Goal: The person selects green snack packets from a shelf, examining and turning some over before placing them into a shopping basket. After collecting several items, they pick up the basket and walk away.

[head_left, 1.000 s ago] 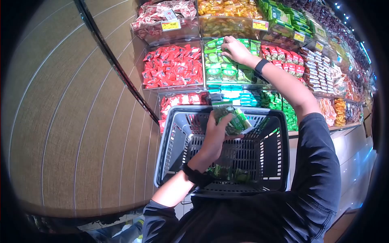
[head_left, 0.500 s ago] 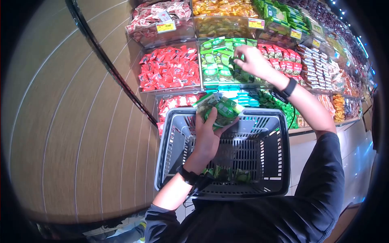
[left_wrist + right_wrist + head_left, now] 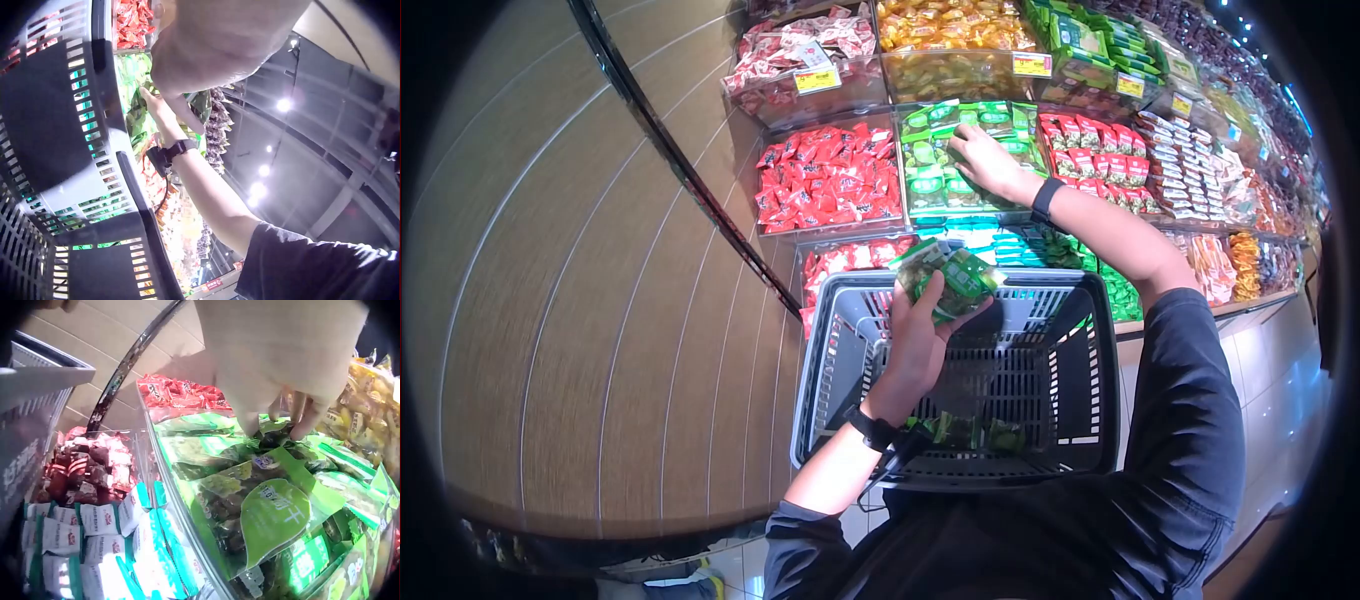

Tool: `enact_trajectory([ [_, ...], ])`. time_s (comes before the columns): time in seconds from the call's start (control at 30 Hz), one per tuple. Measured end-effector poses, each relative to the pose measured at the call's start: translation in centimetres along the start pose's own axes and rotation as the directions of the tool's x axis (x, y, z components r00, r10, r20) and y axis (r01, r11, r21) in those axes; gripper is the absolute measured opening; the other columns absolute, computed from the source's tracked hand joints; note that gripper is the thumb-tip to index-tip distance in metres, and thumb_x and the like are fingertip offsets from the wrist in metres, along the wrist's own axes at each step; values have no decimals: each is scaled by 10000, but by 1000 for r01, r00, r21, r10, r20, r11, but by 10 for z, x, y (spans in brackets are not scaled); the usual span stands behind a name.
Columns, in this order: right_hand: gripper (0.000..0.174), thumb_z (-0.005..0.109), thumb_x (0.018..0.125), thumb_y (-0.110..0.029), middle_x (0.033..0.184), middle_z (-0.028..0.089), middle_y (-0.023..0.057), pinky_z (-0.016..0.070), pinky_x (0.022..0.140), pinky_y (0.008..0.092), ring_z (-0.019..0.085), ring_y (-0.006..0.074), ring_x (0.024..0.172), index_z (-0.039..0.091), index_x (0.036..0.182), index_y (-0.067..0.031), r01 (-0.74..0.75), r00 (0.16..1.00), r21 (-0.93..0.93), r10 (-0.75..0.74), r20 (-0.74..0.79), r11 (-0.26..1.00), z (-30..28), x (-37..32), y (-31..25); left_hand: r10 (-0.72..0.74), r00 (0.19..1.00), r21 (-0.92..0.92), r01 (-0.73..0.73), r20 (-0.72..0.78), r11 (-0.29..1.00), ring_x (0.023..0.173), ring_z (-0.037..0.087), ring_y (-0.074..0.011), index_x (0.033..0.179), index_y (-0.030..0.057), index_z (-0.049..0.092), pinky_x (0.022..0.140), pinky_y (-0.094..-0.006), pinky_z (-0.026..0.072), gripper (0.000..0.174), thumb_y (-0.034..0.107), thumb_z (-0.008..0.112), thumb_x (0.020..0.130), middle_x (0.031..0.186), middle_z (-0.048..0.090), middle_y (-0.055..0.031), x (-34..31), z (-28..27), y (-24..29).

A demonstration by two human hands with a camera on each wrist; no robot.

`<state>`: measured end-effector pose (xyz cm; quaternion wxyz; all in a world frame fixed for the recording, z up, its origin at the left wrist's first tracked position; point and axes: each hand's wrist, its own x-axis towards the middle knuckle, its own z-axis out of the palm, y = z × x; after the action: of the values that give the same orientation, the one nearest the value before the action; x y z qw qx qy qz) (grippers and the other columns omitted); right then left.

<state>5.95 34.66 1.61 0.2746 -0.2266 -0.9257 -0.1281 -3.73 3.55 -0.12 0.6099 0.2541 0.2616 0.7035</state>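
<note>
2 hands are at work among shelves of wrapped sweets: the right hand [image 3: 990,168] at the upper centre of the frame, the left hand [image 3: 915,345] below it. The step in hand looks like picking out green packets, with the left hand storing what is chosen. In the right wrist view, the right hand's fingers are narrow and bent down round a crumpled green packet [image 3: 275,434], among others piled in the bin; how firm the pinch is cannot be told. The left hand holds at least 1 clear-and-green packet [image 3: 968,278], thumb across its face, over the far rim of the grey basket [image 3: 1108,380]; whether a 2nd lies behind it cannot be told. The next move seems to call for lifting the pinched packet clear without dragging its neighbours, then bringing it down towards the basket. Counted, there are 1 basket, 2 dark wristbands, 1 on each wrist, and 4 plain yellow price tags along the upper shelf edges. Low in the basket lie at least 2 green bundles [image 3: 945,430], too shaded to count exactly. Red packets [image 3: 830,180] fill the bin left of the green; they overlap too much to count.
</note>
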Motion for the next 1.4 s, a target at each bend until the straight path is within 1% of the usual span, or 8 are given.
enact_trajectory([
  [0.3, 425, 759, 782, -53, 1245, 520, 177, 455, 1036, 445, 531, 392, 1207, 580, 1165, -16, 53, 997, 276, -65, 36, 960, 1, 0, 23, 57, 998, 31, -56, -28, 998, 1221, 612, -294, 1386, 32, 429, 1027, -481, 547, 381, 166, 535, 1045, 1362, 570, -149, 2, -4, -4],
  [0.53, 414, 775, 744, -64, 1392, 525, 197, 446, 1072, 467, 525, 399, 1250, 628, 1130, -33, 12, 997, 158, -22, 67, 987, -9, -1, 19, 21, 999, 22, -20, -49, 1000, 1221, 611, -292, 1396, 44, 423, 1020, -469, 549, 404, 172, 557, 1037, 1342, 578, -146, 5, -11, -5],
  [0.77, 299, 731, 810, -130, 1163, 635, 164, 503, 973, 443, 621, 336, 1085, 638, 1065, -5, 49, 991, 265, -13, -134, 963, -43, 0, 1, 64, 990, 25, -61, -122, 998, 1200, 618, -264, 1405, 77, 431, 1001, -449, 550, 406, 177, 567, 1036, 1308, 595, -111, -2, -4, 2],
  [0.83, 259, 719, 902, -245, 955, 678, 68, 548, 836, 355, 657, 196, 923, 665, 1032, -28, -258, 965, 585, 177, 193, 769, -83, -6, -33, 92, 984, 36, -88, -151, 995, 1191, 621, -248, 1398, 81, 448, 990, -434, 552, 396, 182, 572, 1036, 1304, 598, -98, 0, -4, 5],
  [0.9, 299, 686, 961, -363, 853, 660, -3, 538, 719, 258, 633, 89, 805, 692, 1030, -72, -585, 809, 773, 112, 577, 245, -122, -22, -71, 138, 975, 39, -133, -175, 990, 1166, 627, -210, 1371, 87, 494, 966, -395, 549, 366, 191, 586, 1032, 1294, 605, -72, 0, -7, 5],
  [0.97, 267, 592, 1025, -297, 881, 662, 6, 529, 641, 207, 619, 65, 729, 702, 1041, -55, -669, 733, 722, -7, 681, 178, -145, -41, -100, 123, 975, 17, -122, -186, 992, 1152, 628, -187, 1349, 93, 527, 958, -369, 544, 344, 201, 597, 1030, 1278, 618, -60, 1, -11, 4],
  [1.0, 228, 619, 1010, -252, 829, 648, -4, 530, 620, 201, 611, 62, 691, 692, 1007, -36, -577, 784, 735, -11, 621, 357, -155, -50, -115, 121, 978, 8, -122, -169, 993, 1138, 627, -173, 1346, 107, 506, 931, -355, 548, 352, 189, 614, 1021, 1269, 611, -51, 1, -11, 5],
  [1.4, 75, 712, 879, 2, 774, 635, -41, 469, 725, 220, 572, 42, 715, 672, 857, -58, -624, 762, 780, 189, 620, -45, -120, -91, -100, 186, 979, 302, -152, -87, 941, 1040, 679, -211, 1344, 24, 475, 853, -398, 636, 413, -2, 625, 960, 1213, 630, -118, -1, 0, -3],
])
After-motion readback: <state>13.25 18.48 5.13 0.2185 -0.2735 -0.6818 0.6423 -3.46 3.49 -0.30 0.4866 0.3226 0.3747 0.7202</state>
